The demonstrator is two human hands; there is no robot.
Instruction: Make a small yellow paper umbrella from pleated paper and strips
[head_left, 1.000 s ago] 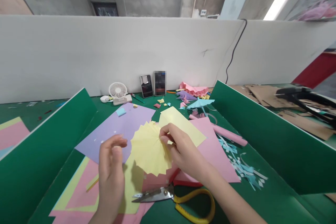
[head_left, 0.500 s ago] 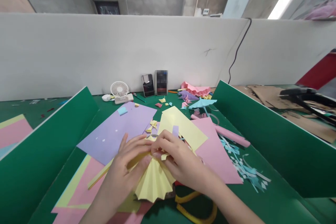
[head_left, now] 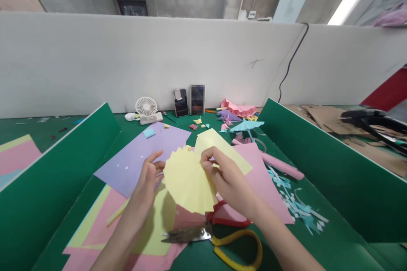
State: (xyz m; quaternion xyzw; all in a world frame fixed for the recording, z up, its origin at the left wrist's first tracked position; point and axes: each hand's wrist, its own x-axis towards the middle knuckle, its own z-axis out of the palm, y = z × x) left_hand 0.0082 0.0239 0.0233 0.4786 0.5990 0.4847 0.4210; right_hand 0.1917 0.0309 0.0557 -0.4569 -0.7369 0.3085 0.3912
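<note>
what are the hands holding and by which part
The right hand pinches the pleated yellow paper where its folds converge, toward its upper right. The left hand is open by the paper's left edge; whether it touches cannot be told.

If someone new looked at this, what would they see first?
Probably the pleated yellow paper in the middle, pinched by the right hand, the left hand near its edge. Next, perhaps, the scissors just below, with red and yellow handles, plus the white fan at the back.
</note>
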